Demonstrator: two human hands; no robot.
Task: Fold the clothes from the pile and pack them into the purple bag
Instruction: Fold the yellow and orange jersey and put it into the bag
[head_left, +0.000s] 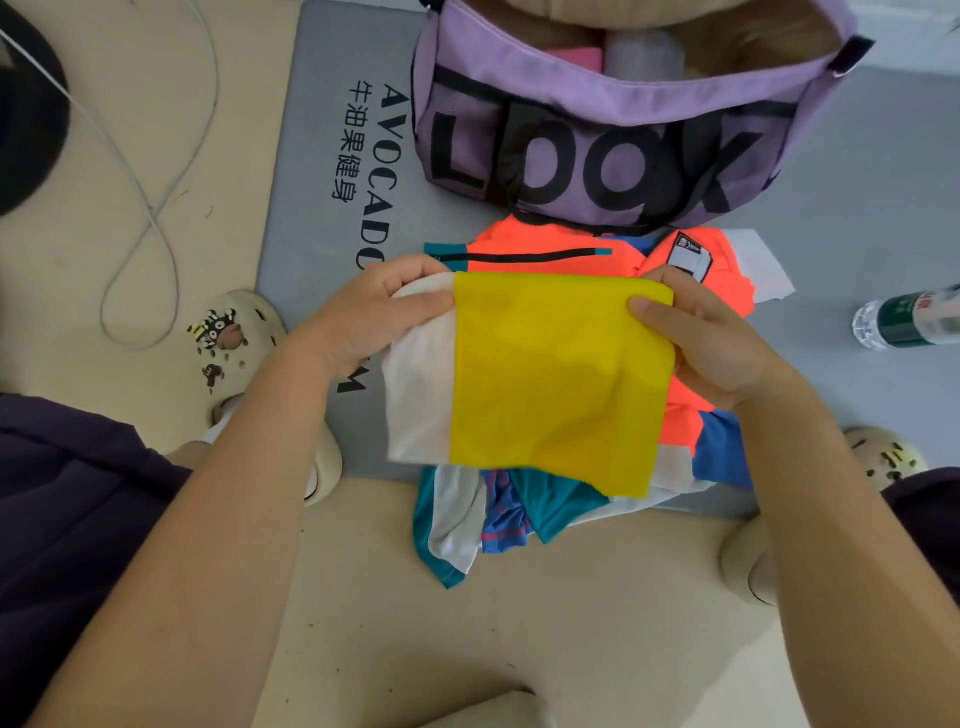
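A folded yellow and white garment is held flat above the pile. My left hand grips its white left edge, thumb on top. My right hand pinches its upper right corner, thumb over the yellow cloth. Beneath lies the pile of clothes, orange, blue, teal and white, spread on the grey mat. The purple bag with black letters stands open just beyond the pile; a pink item and a grey roll show inside it.
A grey exercise mat with printed text covers the beige floor. A plastic bottle lies at the right edge. Cream clogs sit at the left and right. A white cable loops at the far left.
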